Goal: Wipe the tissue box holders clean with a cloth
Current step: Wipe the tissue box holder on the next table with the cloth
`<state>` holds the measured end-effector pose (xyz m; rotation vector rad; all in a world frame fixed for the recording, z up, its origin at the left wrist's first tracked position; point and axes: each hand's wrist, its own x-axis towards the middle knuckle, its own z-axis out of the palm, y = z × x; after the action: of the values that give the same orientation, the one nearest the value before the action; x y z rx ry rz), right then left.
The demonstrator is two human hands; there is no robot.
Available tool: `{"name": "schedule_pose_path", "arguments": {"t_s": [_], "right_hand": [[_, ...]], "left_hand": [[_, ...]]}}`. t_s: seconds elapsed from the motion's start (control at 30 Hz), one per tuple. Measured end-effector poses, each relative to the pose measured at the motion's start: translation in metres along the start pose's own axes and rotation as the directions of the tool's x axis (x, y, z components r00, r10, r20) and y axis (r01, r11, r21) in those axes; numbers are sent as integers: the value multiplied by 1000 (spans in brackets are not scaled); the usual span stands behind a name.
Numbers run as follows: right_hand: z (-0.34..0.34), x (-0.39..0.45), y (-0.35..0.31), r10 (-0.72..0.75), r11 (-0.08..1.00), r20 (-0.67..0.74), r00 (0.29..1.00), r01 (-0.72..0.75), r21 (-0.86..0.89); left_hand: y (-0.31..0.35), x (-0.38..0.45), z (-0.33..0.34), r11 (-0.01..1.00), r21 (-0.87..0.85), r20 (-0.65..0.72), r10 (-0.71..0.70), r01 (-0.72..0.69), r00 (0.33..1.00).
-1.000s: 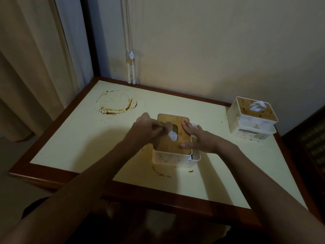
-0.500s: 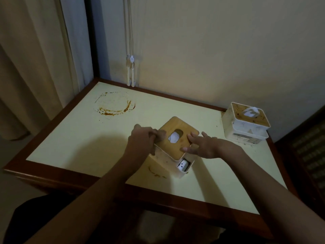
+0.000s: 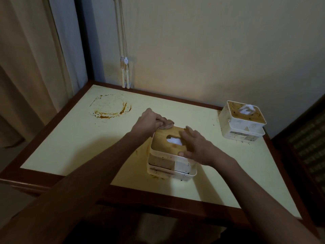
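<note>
Hands work together on one white plastic tissue box holder with a wooden lid (image 3: pixel 168 147). The left hand (image 3: pixel 149 121) grips a small brown cloth (image 3: pixel 166 124) against the lid's far corner, seemingly to wipe there. The right hand (image 3: pixel 195 147) lies with relaxed fingers on the lid, likely steadying it. This holder sits near the front of the pale yellow surface (image 3: pixel 70 138). A second, speckled white holder (image 3: pixel 241 120) waits at the far right corner, apparently uncleaned. A brown ring stain (image 3: pixel 109 108) marks the far left.
</note>
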<state>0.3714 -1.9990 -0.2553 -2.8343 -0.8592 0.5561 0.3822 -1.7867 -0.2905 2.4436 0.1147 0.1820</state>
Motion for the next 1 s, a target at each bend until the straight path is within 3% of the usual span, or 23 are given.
{"name": "schedule_pose_path", "arguments": {"t_s": [0.1, 0.3, 0.37, 0.47, 0.6, 0.67, 0.73, 0.83, 0.93, 1.0], "right_hand": [[6, 6, 6, 51, 993, 71, 996, -58, 98], [0, 13, 1, 90, 996, 154, 984, -84, -43], [-1, 13, 0, 96, 995, 163, 982, -92, -36], [-5, 13, 2, 106, 994, 173, 979, -102, -28], [-15, 23, 1, 141, 982, 206, 968, -111, -153], [-16, 27, -5, 90, 993, 189, 978, -72, -96], [-9, 30, -15, 62, 994, 86, 994, -69, 84], [7, 38, -31, 211, 938, -31, 977, -193, 286], [21, 45, -40, 277, 945, 33, 960, -278, 169], [25, 46, -39, 268, 957, 37, 963, -271, 101]], "left_hand": [[6, -11, -2, 998, 53, 21, -16, 14, 1000], [15, -77, -14, 990, 127, 123, 43, -59, 992], [11, -90, -21, 997, 48, 142, 47, -54, 989], [-4, -98, -25, 985, -172, 61, 25, -14, 998], [-39, -105, -10, 822, -552, -90, -225, 140, 970], [-50, -105, -2, 800, -578, -134, -287, 161, 948], [-56, -97, 4, 825, -545, -169, -283, 150, 944], [-53, -82, 10, 867, -487, -208, -235, 108, 949], [-52, -69, 19, 863, -503, -257, -209, 54, 944], [-49, -63, 21, 777, -629, -218, -176, -1, 960]]}}
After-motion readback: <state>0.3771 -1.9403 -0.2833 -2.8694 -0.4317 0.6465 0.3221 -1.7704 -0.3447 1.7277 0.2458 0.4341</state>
